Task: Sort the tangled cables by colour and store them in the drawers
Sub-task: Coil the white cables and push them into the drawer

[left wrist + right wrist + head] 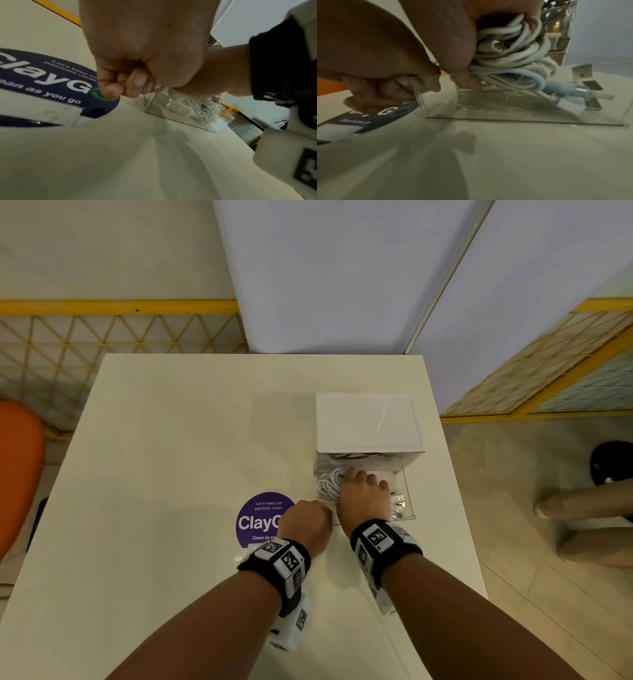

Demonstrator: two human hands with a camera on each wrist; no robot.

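At the near right of the desk (178, 440), a clear drawer (522, 120) stands pulled out from its white-topped unit (368, 422) while the right hand (363, 498) lowers a bundle of white cables (510, 54) into it. Its fingers (467, 79) are curled round the coils, thumb tip at the drawer's front wall; several plugs (573, 97) already lie on the drawer floor. The left hand (306, 520) is clenched at the drawer's front left corner, fingers (113, 90) pinching the clear wall just beside a purple sticker (255, 520). Darker cables appear to sit in the compartment above, though glare hides detail. The risk, judging by the springy loops, is that the bundle uncoils on release and a loop or plug rides over the rim, jamming the drawer when it is pushed in. A loose grip at the corner could also let the light drawer skid on the smooth surface under the pressing hand.
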